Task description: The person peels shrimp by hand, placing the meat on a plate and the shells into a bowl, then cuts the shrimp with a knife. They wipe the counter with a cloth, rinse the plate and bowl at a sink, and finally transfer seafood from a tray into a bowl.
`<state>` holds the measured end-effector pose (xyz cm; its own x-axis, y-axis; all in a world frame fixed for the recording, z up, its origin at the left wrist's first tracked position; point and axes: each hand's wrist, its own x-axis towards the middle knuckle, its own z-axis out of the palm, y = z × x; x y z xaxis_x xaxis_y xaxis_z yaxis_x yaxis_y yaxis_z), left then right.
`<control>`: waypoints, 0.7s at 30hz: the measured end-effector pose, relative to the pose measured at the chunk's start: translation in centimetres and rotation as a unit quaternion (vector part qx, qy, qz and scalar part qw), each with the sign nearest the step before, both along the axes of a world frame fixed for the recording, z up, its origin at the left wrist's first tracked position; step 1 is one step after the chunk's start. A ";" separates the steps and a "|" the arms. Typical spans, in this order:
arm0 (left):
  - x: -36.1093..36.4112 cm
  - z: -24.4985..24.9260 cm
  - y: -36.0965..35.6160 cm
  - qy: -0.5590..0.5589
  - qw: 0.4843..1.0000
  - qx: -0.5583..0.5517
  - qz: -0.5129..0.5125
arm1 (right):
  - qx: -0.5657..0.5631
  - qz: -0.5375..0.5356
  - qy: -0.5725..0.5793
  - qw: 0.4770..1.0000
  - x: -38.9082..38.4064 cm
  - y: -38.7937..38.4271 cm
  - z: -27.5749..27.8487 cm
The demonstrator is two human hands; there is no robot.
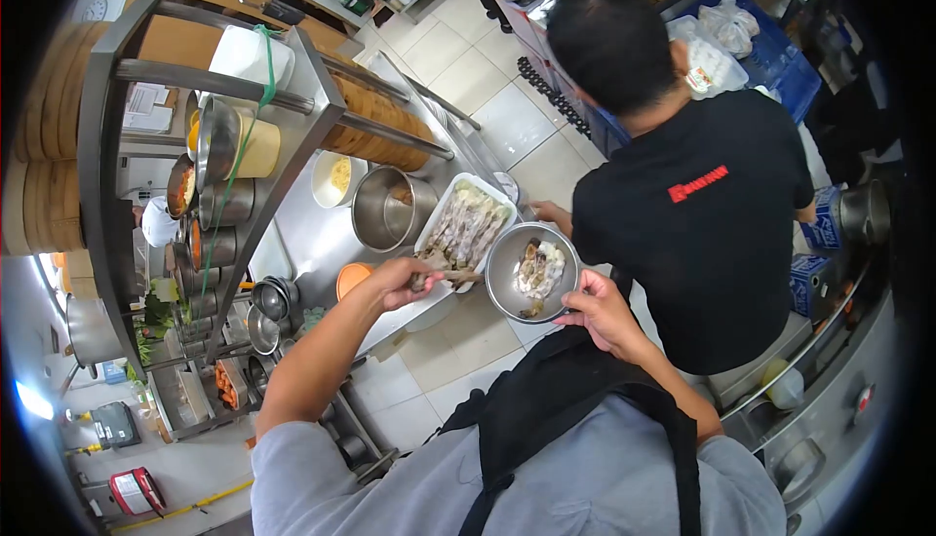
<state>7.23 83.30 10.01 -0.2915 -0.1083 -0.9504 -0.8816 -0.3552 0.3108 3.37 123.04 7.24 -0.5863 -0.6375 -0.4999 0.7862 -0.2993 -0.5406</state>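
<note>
My right hand (597, 314) grips the rim of a round metal bowl (495, 261), thumb inside the edge. Pale and dark pieces that look like prawns (538, 271) lie in the bottom of the bowl. Left of it, the fingers of my left hand (402, 285) are pinched on a long greyish-brown piece that looks like a prawn (453, 277); its far end reaches the bowl's left rim. Just beyond my left hand, a white tray (511, 207) holds rows of greyish prawns (468, 222). A deep steel pot (369, 207) stands beside this tray on the steel counter (304, 212).
A person in a black shirt (702, 234) stands close on the right, facing away. A steel shelf frame (322, 83) with pots rises over the counter at left. An orange bowl (351, 278) and a white bowl (327, 185) stand nearby. Tiled floor (429, 341) shows below.
</note>
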 end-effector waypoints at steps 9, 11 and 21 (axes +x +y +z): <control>-8.7 1.0 4.6 0.048 0.998 -0.021 0.018 | 0.021 -0.020 -0.020 0.999 -1.5 1.4 -1.6; -8.2 1.2 3.2 0.050 0.995 -0.066 -0.052 | 0.033 -0.034 -0.021 0.999 -1.9 1.8 -1.9; -0.4 -3.8 7.8 0.356 0.507 -0.524 -0.584 | 0.048 -0.067 -0.021 0.996 -4.2 4.0 -4.1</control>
<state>6.85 91.05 6.20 -0.9676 0.1967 -0.1582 0.1683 0.9698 0.1764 -0.83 127.07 3.14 -0.6404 -0.5028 -0.5806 0.7650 -0.3507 -0.5401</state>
